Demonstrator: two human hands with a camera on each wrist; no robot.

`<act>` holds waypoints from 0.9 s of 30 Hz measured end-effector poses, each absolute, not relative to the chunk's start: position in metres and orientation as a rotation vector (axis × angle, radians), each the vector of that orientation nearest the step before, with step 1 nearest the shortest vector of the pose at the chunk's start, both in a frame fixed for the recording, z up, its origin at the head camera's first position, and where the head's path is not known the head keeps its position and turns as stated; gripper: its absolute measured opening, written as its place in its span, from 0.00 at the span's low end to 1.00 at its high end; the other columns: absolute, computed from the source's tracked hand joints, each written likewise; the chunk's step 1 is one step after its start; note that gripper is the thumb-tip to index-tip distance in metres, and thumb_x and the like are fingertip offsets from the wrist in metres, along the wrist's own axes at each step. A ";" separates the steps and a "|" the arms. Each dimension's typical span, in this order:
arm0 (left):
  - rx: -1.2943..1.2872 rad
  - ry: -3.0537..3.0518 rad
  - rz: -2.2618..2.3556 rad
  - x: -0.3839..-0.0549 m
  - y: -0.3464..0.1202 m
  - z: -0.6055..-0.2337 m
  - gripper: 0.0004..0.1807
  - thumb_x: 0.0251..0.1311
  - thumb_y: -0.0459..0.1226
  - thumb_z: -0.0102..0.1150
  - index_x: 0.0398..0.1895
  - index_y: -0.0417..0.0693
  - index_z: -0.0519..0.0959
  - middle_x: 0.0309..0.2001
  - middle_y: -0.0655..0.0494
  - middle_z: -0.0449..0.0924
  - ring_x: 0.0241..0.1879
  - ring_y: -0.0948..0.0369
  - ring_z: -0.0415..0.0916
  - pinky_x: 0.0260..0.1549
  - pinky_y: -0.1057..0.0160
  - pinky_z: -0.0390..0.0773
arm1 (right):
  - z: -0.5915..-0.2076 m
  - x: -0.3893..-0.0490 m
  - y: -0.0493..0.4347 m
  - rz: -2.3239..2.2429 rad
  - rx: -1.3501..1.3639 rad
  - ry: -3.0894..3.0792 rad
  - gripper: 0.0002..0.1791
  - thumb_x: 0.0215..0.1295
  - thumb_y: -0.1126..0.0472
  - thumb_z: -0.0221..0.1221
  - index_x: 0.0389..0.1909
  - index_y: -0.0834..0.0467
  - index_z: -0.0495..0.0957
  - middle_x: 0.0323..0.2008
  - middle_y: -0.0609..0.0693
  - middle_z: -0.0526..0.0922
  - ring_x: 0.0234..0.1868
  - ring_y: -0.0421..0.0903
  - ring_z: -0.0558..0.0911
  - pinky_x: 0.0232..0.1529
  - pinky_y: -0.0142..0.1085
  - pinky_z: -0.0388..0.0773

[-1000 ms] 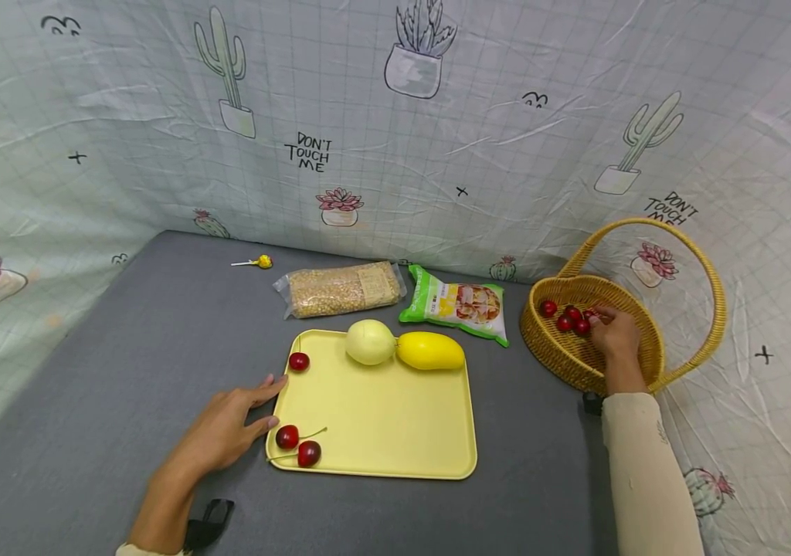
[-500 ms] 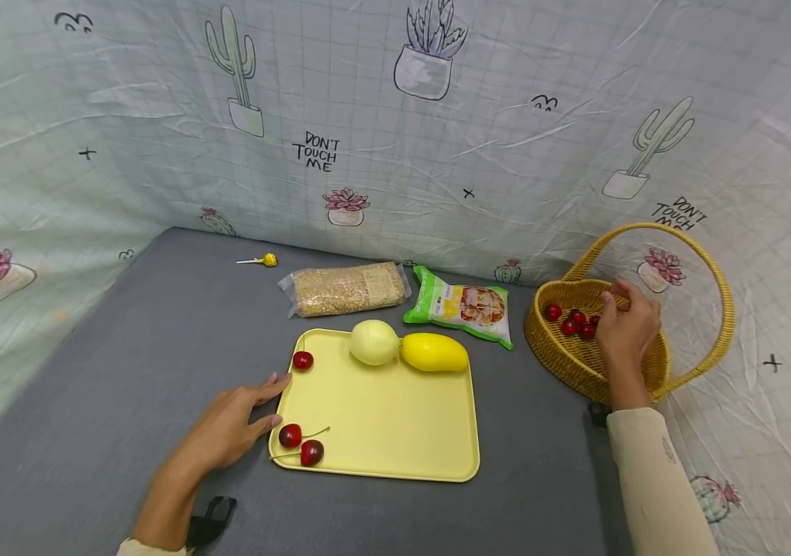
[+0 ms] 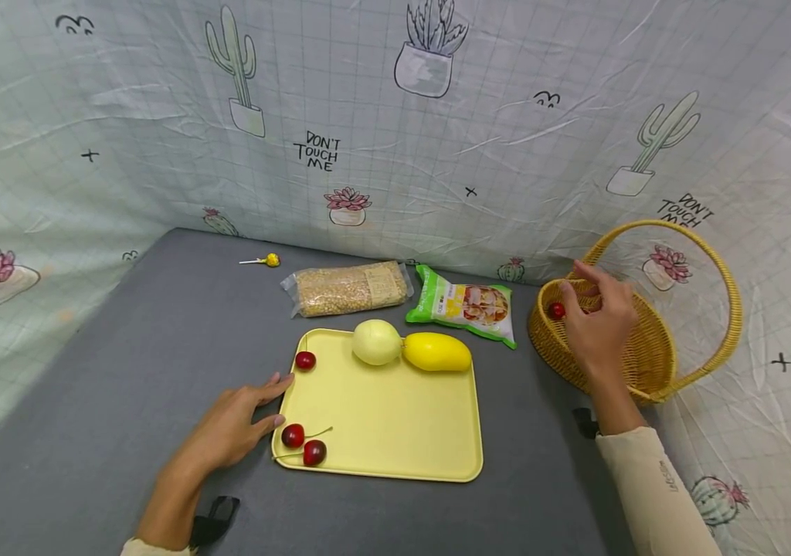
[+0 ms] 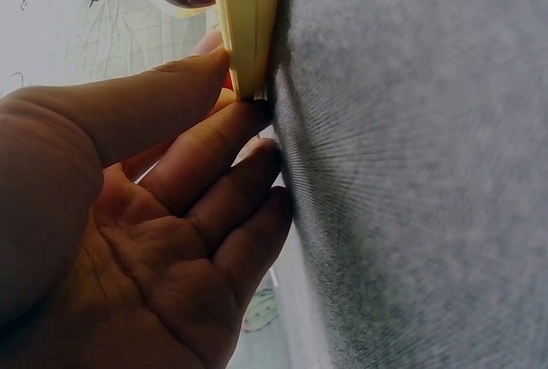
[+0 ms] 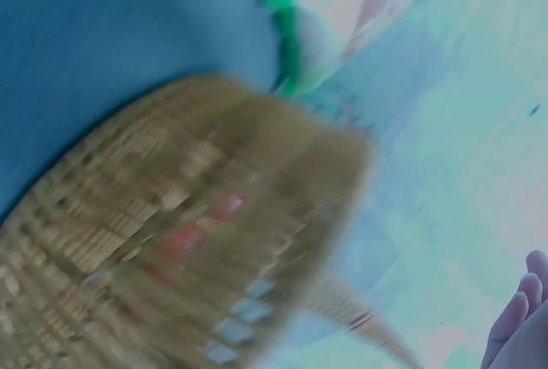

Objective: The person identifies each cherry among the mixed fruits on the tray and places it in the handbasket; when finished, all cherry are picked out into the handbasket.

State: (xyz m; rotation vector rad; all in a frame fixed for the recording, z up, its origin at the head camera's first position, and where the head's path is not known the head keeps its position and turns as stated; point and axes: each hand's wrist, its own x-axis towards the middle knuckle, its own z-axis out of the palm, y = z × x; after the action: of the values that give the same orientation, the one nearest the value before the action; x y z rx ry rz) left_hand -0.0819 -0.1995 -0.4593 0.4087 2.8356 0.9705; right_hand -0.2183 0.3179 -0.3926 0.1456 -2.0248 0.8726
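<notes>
My left hand (image 3: 229,428) rests at the left edge of the pale yellow tray (image 3: 395,432), its thumb and fingers touching the rim. In the left wrist view its thumb (image 4: 163,95) lies against the tray's side, the other fingers on the grey cloth. Three cherries with stems lie on the tray: one cherry (image 3: 305,361) at the upper left, two more near the lower left corner. Over the wicker basket (image 3: 654,347) hovers my right hand (image 3: 600,320), thumb and fingers apart, with nothing visible between them. One cherry (image 3: 557,310) shows in the basket; the hand hides others.
A pale green round fruit (image 3: 377,342) and a yellow oblong fruit (image 3: 437,351) lie along the tray's far edge. Behind are a bag of yellow grains (image 3: 350,289), a green-and-white food packet (image 3: 468,305) and a lollipop (image 3: 270,260). The basket's tall handle (image 3: 732,309) arches upward at right.
My right hand has come up from among the cherries in the basket, moved right, then back left, its fingers spreading. The left hand stays at the tray. The head view has shifted slightly.
</notes>
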 end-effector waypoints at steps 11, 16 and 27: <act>0.395 2.830 0.964 -0.082 -0.199 -0.459 0.34 0.67 0.34 0.71 0.76 0.43 0.73 0.73 0.35 0.72 0.72 0.35 0.71 0.66 0.32 0.74 | -0.384 -0.188 0.258 0.952 0.372 -2.013 0.22 0.59 0.68 0.77 0.56 0.56 0.90 0.34 0.59 0.86 0.38 0.33 0.67 0.39 0.32 0.61; 0.396 2.826 0.959 -0.083 -0.199 -0.459 0.34 0.67 0.33 0.71 0.76 0.42 0.73 0.73 0.33 0.71 0.72 0.33 0.70 0.66 0.31 0.74 | -0.382 -0.173 0.237 0.957 0.468 -2.084 0.24 0.58 0.69 0.77 0.56 0.55 0.89 0.41 0.58 0.90 0.38 0.41 0.71 0.38 0.27 0.64; 0.377 2.818 0.960 -0.083 -0.198 -0.459 0.35 0.67 0.33 0.71 0.77 0.43 0.73 0.74 0.33 0.70 0.73 0.34 0.70 0.66 0.31 0.73 | -0.382 -0.136 0.191 0.943 0.751 -2.292 0.23 0.58 0.61 0.79 0.55 0.52 0.89 0.49 0.49 0.91 0.44 0.46 0.79 0.37 0.37 0.72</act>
State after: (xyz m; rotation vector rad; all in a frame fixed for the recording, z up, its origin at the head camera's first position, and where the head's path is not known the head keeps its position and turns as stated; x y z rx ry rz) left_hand -0.0828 -0.1984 -0.4588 0.3766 2.8185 0.9602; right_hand -0.1364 0.1906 -0.3821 0.7509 -2.2923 0.9426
